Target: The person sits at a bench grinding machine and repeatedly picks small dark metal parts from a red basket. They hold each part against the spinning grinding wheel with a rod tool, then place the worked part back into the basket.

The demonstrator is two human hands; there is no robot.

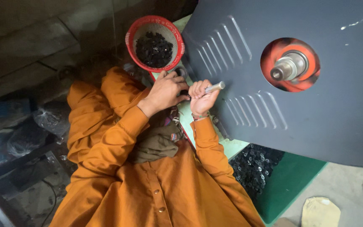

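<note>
- Metal rod, short and grey, sticks out to the right of the right hand, which is closed in a fist around it.
- Rod's free end lies against the edge of the dark grey cover, just below its upper set of pressed slots.
- Left hand sits just beside the right one, fingers curled down at the small dark spot between the two hands; whether it grips anything there cannot be told.
- Red basket of small black parts stands just above the left hand, its rim almost touching the fingers.
- Pale green bench shows under the right forearm, mostly hidden by the orange sleeves.
- Cover fills the right side and hides most of the machine; through its round hole a steel shaft shows against an orange wheel.
- Green bin below the cover holds a heap of black rings, near the right elbow.
- Brown cloth lies bunched between the forearms.
</note>
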